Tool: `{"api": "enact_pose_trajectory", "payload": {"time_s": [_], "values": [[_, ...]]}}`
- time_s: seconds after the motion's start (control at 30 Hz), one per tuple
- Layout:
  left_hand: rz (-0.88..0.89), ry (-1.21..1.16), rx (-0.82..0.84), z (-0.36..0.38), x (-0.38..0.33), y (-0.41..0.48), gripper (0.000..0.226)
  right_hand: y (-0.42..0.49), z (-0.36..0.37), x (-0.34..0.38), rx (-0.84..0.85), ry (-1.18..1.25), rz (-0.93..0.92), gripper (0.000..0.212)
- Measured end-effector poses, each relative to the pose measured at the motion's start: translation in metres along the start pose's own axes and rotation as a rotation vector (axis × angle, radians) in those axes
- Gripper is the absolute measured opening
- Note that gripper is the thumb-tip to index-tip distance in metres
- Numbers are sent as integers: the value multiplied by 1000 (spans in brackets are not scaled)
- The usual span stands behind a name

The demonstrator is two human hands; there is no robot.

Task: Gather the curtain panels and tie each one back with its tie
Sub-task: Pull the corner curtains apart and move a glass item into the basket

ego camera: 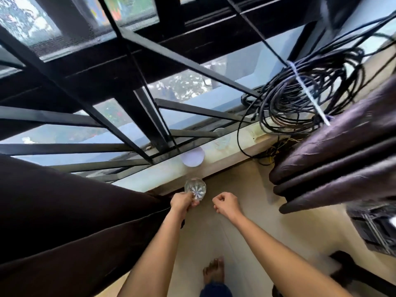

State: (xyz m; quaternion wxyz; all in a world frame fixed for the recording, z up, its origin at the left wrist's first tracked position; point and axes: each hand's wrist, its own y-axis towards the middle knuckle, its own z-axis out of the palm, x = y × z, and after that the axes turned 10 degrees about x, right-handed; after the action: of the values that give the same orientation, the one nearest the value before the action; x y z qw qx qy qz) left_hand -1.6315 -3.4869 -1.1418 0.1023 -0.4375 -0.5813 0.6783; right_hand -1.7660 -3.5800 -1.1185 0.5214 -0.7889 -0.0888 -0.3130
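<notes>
Progress: neither panel looking tied, no tie showing anywhere.
- Left curtain panel (64,221): hanging loose just left of left hand (182,201). Dark brown, smooth, falling in heavy broad folds.
- Right curtain panel (342,159): hanging up and well right of right hand (227,203). Purplish, crinkled sheen, bunching in thick pleats, unbound.
- Left hand: gripping glass (195,190), clear, cut star pattern, just below pale window sill (162,175).
- Right hand: fingers curling into fist, nothing visible inside.

Judging: gathering and tying of both panels remaining; glass probably getting cleared first.
</notes>
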Motion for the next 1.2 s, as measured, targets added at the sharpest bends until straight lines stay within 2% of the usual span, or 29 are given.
{"api": "enact_pose_trajectory", "payload": {"time_s": [0.4, 0.57, 0.67, 0.77, 0.87, 0.93, 1.03, 1.13, 1.2], "values": [[212, 415, 131, 136, -13, -158, 15, -134, -104, -61, -219, 92, 6, 48], [206, 627, 245, 200, -13, -223, 18, -188, -149, -96, -304, 230, 16, 87], [223, 721, 293, 245, -6, -257, 21, -226, -182, -121, -345, 286, 19, 75], [257, 756, 364, 287, 8, -288, 17, -262, -211, -145, -396, 260, -8, 32], [292, 799, 435, 327, 27, -313, 17, -300, -236, -171, -442, 245, -6, 14], [298, 841, 480, 353, 40, -327, 20, -324, -251, -191, -474, 261, 14, 11], [355, 915, 530, 389, 62, -350, 22, -354, -271, -224, -527, 288, 74, 23], [408, 936, 593, 421, 84, -376, 39, -382, -292, -260, -601, 375, 152, 28], [380, 900, 619, 436, 101, -390, 45, -396, -303, -283, -650, 420, 187, 30]]}}
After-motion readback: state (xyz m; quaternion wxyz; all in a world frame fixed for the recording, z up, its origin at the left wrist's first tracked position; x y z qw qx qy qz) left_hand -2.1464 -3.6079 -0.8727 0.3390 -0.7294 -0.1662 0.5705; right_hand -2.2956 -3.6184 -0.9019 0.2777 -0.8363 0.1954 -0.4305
